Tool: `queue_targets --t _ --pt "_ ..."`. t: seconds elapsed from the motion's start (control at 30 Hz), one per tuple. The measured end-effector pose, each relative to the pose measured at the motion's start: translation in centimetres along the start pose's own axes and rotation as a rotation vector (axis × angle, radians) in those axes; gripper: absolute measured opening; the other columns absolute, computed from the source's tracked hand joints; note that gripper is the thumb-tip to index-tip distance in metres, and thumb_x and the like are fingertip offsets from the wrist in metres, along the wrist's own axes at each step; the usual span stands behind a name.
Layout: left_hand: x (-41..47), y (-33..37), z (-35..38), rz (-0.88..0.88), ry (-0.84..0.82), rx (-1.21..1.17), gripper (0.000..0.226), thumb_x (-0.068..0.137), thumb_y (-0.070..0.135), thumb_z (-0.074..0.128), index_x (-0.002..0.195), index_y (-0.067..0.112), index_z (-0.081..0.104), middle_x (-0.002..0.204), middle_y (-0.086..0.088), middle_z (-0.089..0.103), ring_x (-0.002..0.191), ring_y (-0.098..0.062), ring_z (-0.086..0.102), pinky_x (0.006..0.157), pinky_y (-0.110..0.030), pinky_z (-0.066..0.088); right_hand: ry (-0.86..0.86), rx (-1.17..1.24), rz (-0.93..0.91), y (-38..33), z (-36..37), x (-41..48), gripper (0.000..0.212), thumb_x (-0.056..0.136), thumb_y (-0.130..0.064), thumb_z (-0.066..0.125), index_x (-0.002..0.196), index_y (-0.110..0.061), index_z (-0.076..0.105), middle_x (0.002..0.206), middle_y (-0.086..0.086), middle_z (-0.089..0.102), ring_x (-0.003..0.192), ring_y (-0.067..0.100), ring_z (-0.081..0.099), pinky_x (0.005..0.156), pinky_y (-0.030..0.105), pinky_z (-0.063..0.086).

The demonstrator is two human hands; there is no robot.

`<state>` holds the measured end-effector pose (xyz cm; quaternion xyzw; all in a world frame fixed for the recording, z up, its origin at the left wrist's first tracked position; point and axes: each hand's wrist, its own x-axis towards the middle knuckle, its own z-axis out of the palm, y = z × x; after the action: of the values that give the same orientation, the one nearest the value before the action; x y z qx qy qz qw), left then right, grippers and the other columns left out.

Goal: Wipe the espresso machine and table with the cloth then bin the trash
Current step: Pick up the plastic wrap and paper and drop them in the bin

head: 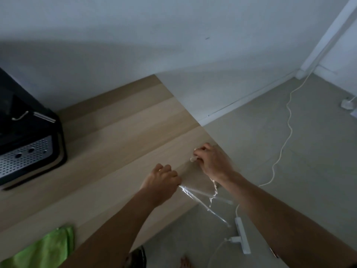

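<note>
A clear plastic bag (204,198) hangs over the right corner of the wooden table (108,144). My left hand (162,182) pinches its edge at the table's front. My right hand (210,161) is closed on a small pale crumpled scrap (194,154) near the table's right edge, just above the bag. The black espresso machine (29,140) with its perforated metal tray stands at the far left. The green cloth (46,248) lies on the table at the bottom left, apart from both hands.
A white wall runs behind the table. On the grey floor to the right lie a white power strip (242,235) and a long white cable (286,132). A dark object (138,257) sits under the table edge, and a bare foot (186,263) shows beside it.
</note>
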<state>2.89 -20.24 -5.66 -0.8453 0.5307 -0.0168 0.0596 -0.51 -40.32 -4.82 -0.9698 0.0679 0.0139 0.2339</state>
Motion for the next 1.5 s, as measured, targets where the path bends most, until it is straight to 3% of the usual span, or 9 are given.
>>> queue_targets --t 0.13,0.23,0.6,0.87,0.97,1.17,1.3,1.5 --pt "-2.6 -0.7 -1.7 -0.092 0.061 -0.034 0.008 0.069 0.026 0.064 0.062 0.024 0.065 0.061 0.01 0.061 0.062 -0.017 0.059 0.059 -0.026 0.044 0.043 -0.011 -0.045 -2.3 -0.9 -0.5 0.018 0.089 -0.016 0.058 0.103 -0.015 0.067 0.104 0.01 0.056 0.092 0.03 0.058 0.071 0.027 0.038" --pt "-5.8 -1.7 -3.0 -0.199 0.115 -0.065 0.02 0.075 0.027 0.048 0.064 0.023 0.064 0.061 0.008 0.061 0.062 -0.018 0.059 0.059 -0.027 0.045 0.051 0.003 -0.101 -5.3 -1.6 -1.1 0.022 0.086 -0.013 0.059 0.107 -0.013 0.067 0.105 0.013 0.057 0.09 0.033 0.059 0.071 0.033 0.045" --pt "-28.5 -2.9 -7.7 -0.642 0.26 -0.037 0.026 0.076 0.032 0.043 0.066 0.022 0.065 0.06 0.004 0.065 0.06 -0.023 0.061 0.057 -0.027 0.045 0.068 -0.007 -0.413 -22.9 1.7 -7.8 0.036 0.083 -0.014 0.062 0.119 -0.008 0.06 0.111 0.017 0.058 0.095 0.039 0.06 0.077 0.044 0.051" --pt "-48.4 2.1 -6.7 -0.976 0.27 -0.039 0.016 0.075 0.027 0.05 0.067 0.022 0.063 0.059 0.005 0.064 0.06 -0.022 0.06 0.059 -0.027 0.044 -0.086 0.022 -0.638 -36.6 10.1 -16.8 0.038 0.09 -0.021 0.058 0.125 -0.008 0.055 0.12 0.012 0.055 0.104 0.032 0.056 0.081 0.034 0.043" --pt "-53.9 4.4 -5.1 -1.085 0.222 -0.065 0.024 0.076 0.03 0.042 0.067 0.022 0.062 0.06 0.005 0.063 0.062 -0.022 0.061 0.06 -0.027 0.043 -0.164 0.054 -0.693 -39.5 13.9 -19.9 0.034 0.089 -0.021 0.058 0.12 -0.008 0.058 0.116 0.011 0.056 0.103 0.031 0.056 0.078 0.033 0.043" --pt "-59.0 8.1 -0.1 -1.223 0.04 -0.219 0.004 0.083 0.021 0.063 0.08 0.021 0.066 0.078 0.003 0.069 0.081 -0.026 0.061 0.073 -0.033 0.041 -0.346 0.072 -0.707 -39.5 21.5 -23.9 0.024 0.087 -0.016 0.06 0.11 -0.008 0.062 0.108 0.01 0.06 0.095 0.032 0.059 0.075 0.038 0.048" --pt "-59.0 9.8 5.2 -1.257 0.02 -0.326 0.008 0.087 0.02 0.06 0.087 0.021 0.067 0.087 0.002 0.071 0.085 -0.026 0.061 0.074 -0.033 0.039 -0.469 0.028 -0.647 -36.4 27.3 -23.9 0.024 0.086 -0.009 0.058 0.11 -0.007 0.062 0.111 0.011 0.06 0.099 0.031 0.058 0.08 0.036 0.045" --pt "-57.3 12.2 17.2 -1.317 -0.028 -0.491 0.016 0.09 0.022 0.058 0.101 0.021 0.069 0.097 0.001 0.071 0.095 -0.026 0.062 0.081 -0.035 0.043 -0.522 -0.083 -0.486 -29.4 38.2 -20.8 0.029 0.084 -0.005 0.055 0.111 -0.011 0.061 0.115 0.012 0.056 0.102 0.032 0.056 0.083 0.033 0.043"
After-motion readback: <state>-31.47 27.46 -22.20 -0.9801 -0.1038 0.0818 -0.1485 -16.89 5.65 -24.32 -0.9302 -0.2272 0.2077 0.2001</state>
